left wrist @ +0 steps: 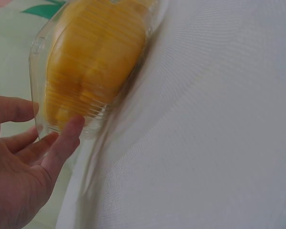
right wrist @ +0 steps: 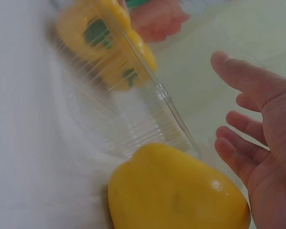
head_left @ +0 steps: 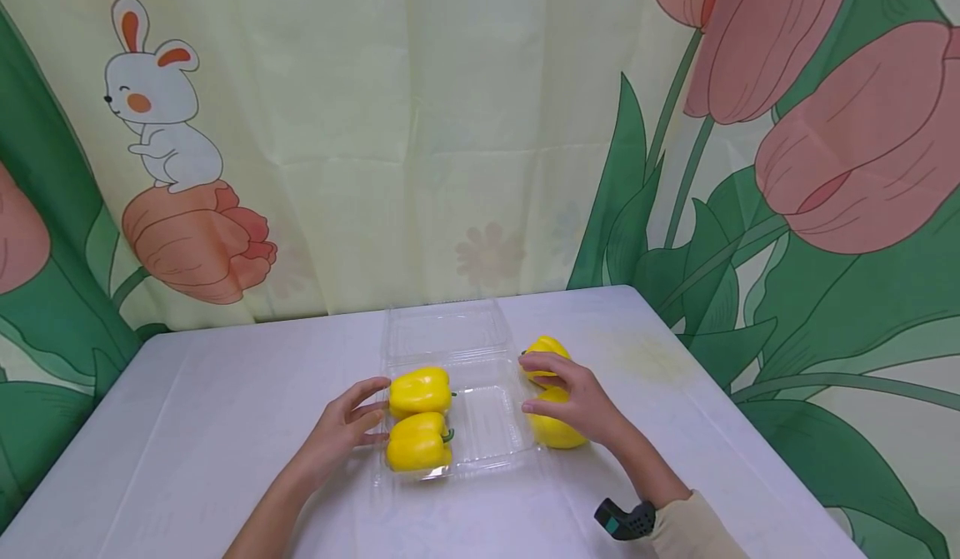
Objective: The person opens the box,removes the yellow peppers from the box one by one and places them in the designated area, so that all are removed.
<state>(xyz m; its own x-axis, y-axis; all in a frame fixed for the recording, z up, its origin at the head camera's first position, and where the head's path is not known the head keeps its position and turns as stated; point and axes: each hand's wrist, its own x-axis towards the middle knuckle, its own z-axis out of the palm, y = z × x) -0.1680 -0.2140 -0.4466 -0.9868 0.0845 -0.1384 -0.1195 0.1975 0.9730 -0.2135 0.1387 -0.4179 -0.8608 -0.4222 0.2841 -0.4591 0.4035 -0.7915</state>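
Note:
A clear plastic clamshell container (head_left: 491, 413) lies on the table with its lid (head_left: 448, 328) folded back. Two yellow bell peppers, a rear one (head_left: 418, 391) and a front one (head_left: 418, 442), lie side by side in its left half, green stems to the right. At the container's left side is my left hand (head_left: 341, 426); its spread, fairly straight fingertips meet the rim and outer wall in the left wrist view. My right hand (head_left: 573, 401) hovers with parted fingers over two more yellow peppers, a rear one (head_left: 550, 345) and a front one (head_left: 557, 431), beside the container.
A white cloth covers the table (head_left: 225, 417), whose right edge slopes away past the right arm. Behind it hangs a curtain (head_left: 337, 167) printed with a rabbit and tulips. A dark device (head_left: 625, 519) sits on the right wrist.

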